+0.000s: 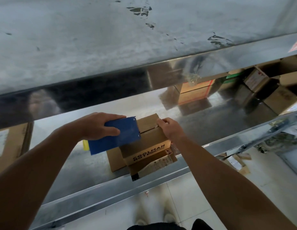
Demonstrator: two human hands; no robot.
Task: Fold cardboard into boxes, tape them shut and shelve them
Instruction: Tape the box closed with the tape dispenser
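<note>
Forearms (44,156) extended; left fingers (111,129) grip blue dispenser (123,138), right fingers (163,122) pinch box (150,136) top

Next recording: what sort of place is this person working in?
Probably a stockroom or small packing warehouse: shiny metal shelving, more cardboard boxes stored along the shelf, and a small box on it, over which the left hand holds what looks like a blue tape dispenser.
</note>
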